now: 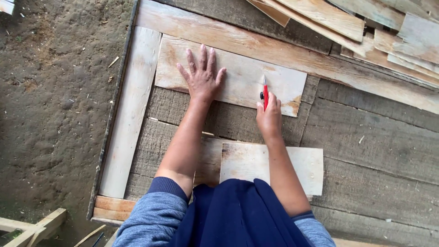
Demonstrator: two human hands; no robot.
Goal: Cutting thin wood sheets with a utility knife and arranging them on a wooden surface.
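Nearest the camera hung a dark blue garment (238,215) over the person's front, with grey-blue sleeves (146,219) pushed up both forearms, and just beyond it a short pale offcut (292,167) lay flat on the grey tabletop (375,146) of rough planks. Past that offcut lay the board (242,80) being worked, a thin pale piece whose long axis ran left to right across the person's front, tilted slightly so its right end sat a little nearer. The left hand (202,77) was spread wide and flat, fingers fanned, pressed palm down on the left part of that board. The right hand (269,114) was closed around a red pen (265,93), held upright with its tip touching the board near the right end, just in from the near edge. So both hands were on the same piece, the left holding it down, the right marking, well apart along its length; the right end lay closer to the right hand. A longer pale plank (283,52) ran alongside the far edge of the board, touching it, and another pale strip (130,114) stood at right angles along the tabletop's left rim. A loose heap of thin slats (366,27) lay at the far right, and bare earth floor (55,91) stretched away on the left.
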